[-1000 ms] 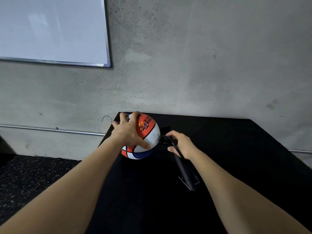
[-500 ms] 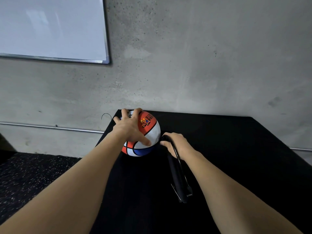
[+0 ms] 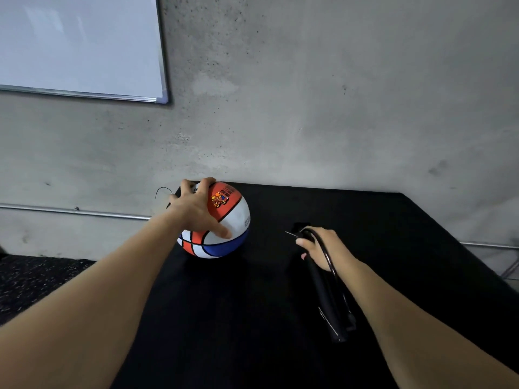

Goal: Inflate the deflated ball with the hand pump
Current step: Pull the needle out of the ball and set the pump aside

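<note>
A red, white and blue ball (image 3: 224,234) rests on the black table (image 3: 393,220) near its far left corner. My left hand (image 3: 196,211) lies over the ball's top left, fingers spread and gripping it. To the right, apart from the ball, my right hand (image 3: 323,249) is closed around the front end of the black hand pump (image 3: 327,301), which lies along the table toward me. The pump's thin metal needle (image 3: 290,234) sticks out past my fingers, pointing left toward the ball with a clear gap. A black hose loops over my wrist.
A grey concrete wall (image 3: 309,108) stands right behind the table, with a whiteboard (image 3: 78,43) at upper left. A thin black wire (image 3: 163,190) curls beside the ball at the table's corner. Dark speckled floor (image 3: 33,282) lies to the left.
My right hand has drawn the pump's needle end away from the ball, moving to the right. The left hand keeps its hold on the ball.
</note>
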`<state>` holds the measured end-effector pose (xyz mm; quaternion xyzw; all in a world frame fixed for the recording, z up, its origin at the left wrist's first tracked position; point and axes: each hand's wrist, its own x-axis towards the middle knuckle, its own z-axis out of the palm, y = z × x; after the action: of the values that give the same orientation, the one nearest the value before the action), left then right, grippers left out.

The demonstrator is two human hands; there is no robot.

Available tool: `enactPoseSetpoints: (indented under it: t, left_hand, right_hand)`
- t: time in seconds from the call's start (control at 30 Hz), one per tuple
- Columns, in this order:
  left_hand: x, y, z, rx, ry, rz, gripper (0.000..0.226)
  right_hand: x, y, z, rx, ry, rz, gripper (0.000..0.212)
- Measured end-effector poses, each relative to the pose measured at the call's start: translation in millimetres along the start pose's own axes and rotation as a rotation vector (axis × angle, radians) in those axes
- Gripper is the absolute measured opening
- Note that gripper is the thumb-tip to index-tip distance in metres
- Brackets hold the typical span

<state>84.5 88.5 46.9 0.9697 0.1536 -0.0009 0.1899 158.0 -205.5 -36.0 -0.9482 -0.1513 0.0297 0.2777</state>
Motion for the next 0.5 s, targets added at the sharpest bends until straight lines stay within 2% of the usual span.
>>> enactPoseSetpoints:
  t: [0.2,0.5]
  left_hand:
    - [-9.6,14.4,5.4,0.082,0.009,0.005,0.132]
    - [-10.0,22.0,8.1,0.136,0.001,0.029,0.136]
  right_hand:
    - [16.3,-46.8,3.7,-0.016,0.017,-0.071,0.014]
    - [10.1,-48.9,0.5,-0.089,0.016,-0.061,0.018]
